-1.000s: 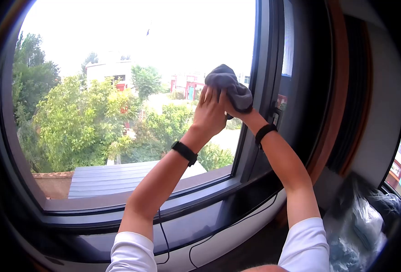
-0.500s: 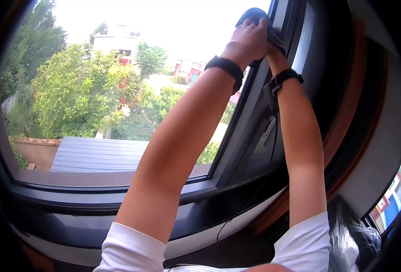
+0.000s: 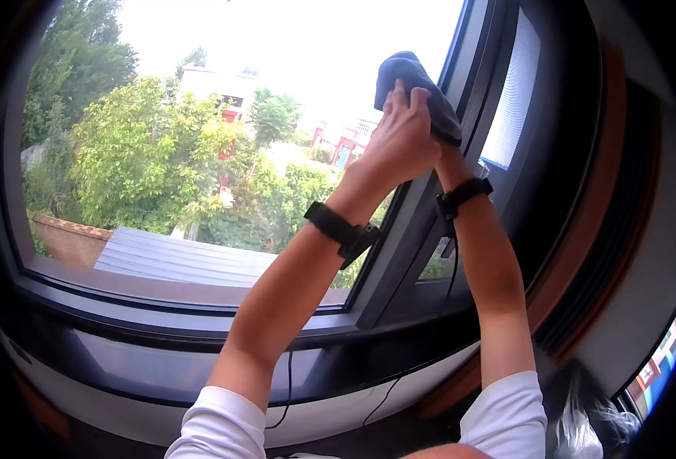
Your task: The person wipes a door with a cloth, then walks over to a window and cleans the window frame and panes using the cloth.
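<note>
A dark grey-blue cloth (image 3: 408,69) is bunched near the right side of the window glass (image 3: 299,46), close to the frame. My left hand (image 3: 400,139) lies over the cloth, its fingers bent and gripping it. Just behind and to the right, my right hand (image 3: 448,157) reaches up to the cloth's lower right end. Most of that hand is covered by the cloth and my left hand, so its fingers do not show. Each wrist carries a black strap (image 3: 472,193), and a small dark block sits on the left one.
A dark window frame (image 3: 399,229) runs up beside the glass, with a mesh panel (image 3: 512,92) to its right. Below lies a glossy dark sill (image 3: 162,371). Thin black cables (image 3: 290,382) hang near my arms. A clear plastic bag (image 3: 579,428) is at lower right.
Both hands and the cloth have come down and slightly left, nearer to me. My elbows are more bent, and the view has shifted a little.
</note>
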`<move>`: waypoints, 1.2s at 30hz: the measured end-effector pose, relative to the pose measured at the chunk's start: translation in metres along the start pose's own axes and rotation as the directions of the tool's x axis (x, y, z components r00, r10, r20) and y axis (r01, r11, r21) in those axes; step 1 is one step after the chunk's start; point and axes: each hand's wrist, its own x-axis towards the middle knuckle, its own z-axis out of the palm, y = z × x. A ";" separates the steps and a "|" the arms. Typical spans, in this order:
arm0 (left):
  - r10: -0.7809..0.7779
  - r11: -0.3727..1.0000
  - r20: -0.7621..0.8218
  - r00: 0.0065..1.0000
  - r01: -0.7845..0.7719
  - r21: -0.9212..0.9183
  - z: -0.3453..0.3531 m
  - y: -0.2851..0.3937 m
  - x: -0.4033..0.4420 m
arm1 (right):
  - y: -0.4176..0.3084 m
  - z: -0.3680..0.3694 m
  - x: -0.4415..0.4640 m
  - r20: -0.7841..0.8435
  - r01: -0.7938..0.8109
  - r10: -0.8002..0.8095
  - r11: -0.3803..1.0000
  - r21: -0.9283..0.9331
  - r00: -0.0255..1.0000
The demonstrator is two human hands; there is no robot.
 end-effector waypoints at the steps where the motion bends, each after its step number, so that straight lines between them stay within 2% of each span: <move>1: -0.017 0.996 0.081 0.997 0.023 -0.081 0.006 0.005 0.014 | 0.009 -0.011 0.014 0.014 0.021 -0.020 0.993 -0.112 1.000; 2: -0.026 0.986 0.163 0.986 0.052 -0.160 0.010 0.008 0.028 | 0.020 -0.020 0.025 0.021 0.053 -0.049 0.968 -0.244 0.999; 3: -0.026 0.988 0.159 0.987 0.050 -0.149 0.017 0.002 0.042 | 0.031 -0.030 0.046 0.020 0.088 -0.087 0.914 -0.397 0.996; 4: 0.016 0.983 0.191 0.981 0.020 -0.184 0.024 -0.006 0.057 | 0.047 -0.039 0.072 0.012 0.129 -0.150 0.808 -0.575 0.989; 6: 0.058 0.978 0.220 0.974 -0.011 -0.209 0.028 -0.016 0.059 | 0.090 -0.052 0.132 -0.021 0.150 -0.347 0.459 -0.875 0.938; 7: 0.074 0.969 0.237 0.969 -0.014 -0.245 0.025 -0.016 0.049 | 0.132 -0.056 0.177 -0.036 0.093 -0.540 0.210 -0.973 0.841; 8: 0.088 0.963 0.245 0.966 -0.020 -0.270 0.018 -0.017 0.038 | 0.172 -0.054 0.221 -0.074 -0.086 -0.741 0.022 -0.996 0.667; 9: 0.071 0.984 0.166 0.984 -0.042 -0.170 0.017 -0.020 0.024 | 0.175 -0.056 0.224 -0.074 -0.080 -0.742 0.028 -0.996 0.666; 13: -0.009 0.995 0.083 0.996 0.017 -0.103 0.000 -0.054 0.004 | 0.176 -0.052 0.249 -0.139 -0.204 -0.634 -0.031 -0.978 0.761; 15: -0.028 0.997 -0.010 1.000 0.027 -0.076 -0.004 -0.070 -0.002 | 0.168 -0.043 0.261 -0.184 -0.267 -0.582 -0.059 -0.962 0.792; 16: -0.031 0.999 -0.034 0.999 0.031 -0.020 -0.011 -0.071 -0.006 | 0.144 -0.023 0.229 -0.160 -0.133 -0.498 0.090 -0.987 0.852; 17: -0.063 0.998 -0.068 0.996 0.063 -0.007 -0.008 -0.067 -0.010 | 0.108 -0.006 0.172 -0.089 0.067 -0.346 0.413 -0.908 0.934; 18: -0.093 0.996 -0.104 0.990 0.094 0.004 -0.007 -0.066 -0.011 | 0.086 0.016 0.131 -0.004 0.160 -0.228 0.694 -0.702 0.974; 19: -0.044 0.999 -0.141 0.989 0.043 -0.011 -0.005 -0.062 -0.012 | 0.088 0.037 0.097 0.084 0.172 -0.150 0.846 -0.504 0.985; 20: 0.006 1.000 -0.177 0.984 -0.010 -0.024 -0.011 -0.063 -0.014 | 0.088 0.066 0.066 0.174 0.153 -0.090 0.907 -0.393 0.981; 21: 0.063 0.995 -0.145 0.987 -0.073 -0.069 -0.028 -0.057 -0.018 | 0.064 0.104 0.028 0.186 0.214 -0.150 0.893 -0.395 0.971; 23: -0.034 0.961 -0.097 0.995 0.059 0.271 -0.031 -0.060 -0.025 | 0.041 0.151 -0.018 0.148 0.309 -0.273 0.780 -0.544 0.950; 24: -0.090 0.881 -0.069 0.994 0.111 0.459 -0.033 -0.064 -0.029 | 0.036 0.161 -0.032 0.116 0.312 -0.309 0.719 -0.621 0.944; 25: -0.147 0.817 0.038 0.988 0.100 0.568 -0.043 -0.063 -0.035 | 0.032 0.162 -0.038 0.085 0.310 -0.355 0.646 -0.698 0.931; 26: -0.141 0.818 0.050 0.989 0.088 0.569 -0.051 -0.061 -0.044 | 0.031 0.158 -0.043 0.067 0.303 -0.408 0.547 -0.781 0.911; 28: -0.085 0.862 0.269 0.959 -0.065 0.502 -0.067 -0.049 -0.060 | 0.040 0.126 -0.033 0.102 0.274 -0.501 0.282 -0.919 0.860; 29: 0.013 0.874 0.292 0.956 -0.153 0.461 -0.068 -0.052 -0.061 | 0.018 0.110 -0.021 0.105 0.166 -0.131 0.683 -0.712 0.986; 30: 0.020 0.886 0.367 0.930 -0.187 0.425 -0.061 -0.056 -0.055 | 0.053 0.092 0.005 0.036 0.168 -0.165 0.957 -0.237 0.986; 31: 0.041 0.898 0.417 0.908 -0.217 0.383 -0.055 -0.058 -0.043 | 0.121 0.063 0.054 0.178 0.255 -0.215 0.414 -0.874 0.960; 32: 0.064 0.908 0.465 0.883 -0.245 0.339 -0.052 -0.061 -0.035 | 0.041 0.035 0.064 -0.109 -0.096 0.021 0.650 -0.754 0.994; 33: 0.113 0.754 0.497 0.860 -0.400 0.521 -0.052 -0.064 -0.037 | 0.020 0.015 0.084 -0.225 -0.146 -0.051 0.618 -0.773 0.973; 34: 0.154 0.592 0.563 0.812 -0.532 0.605 -0.071 -0.040 -0.046 | 0.024 -0.005 0.102 -0.274 -0.170 -0.108 0.557 -0.813 0.956; 36: 0.364 0.779 0.561 0.743 -0.573 0.254 -0.098 -0.026 -0.049 | 0.023 -0.048 0.136 -0.362 -0.254 -0.138 0.490 -0.834 0.922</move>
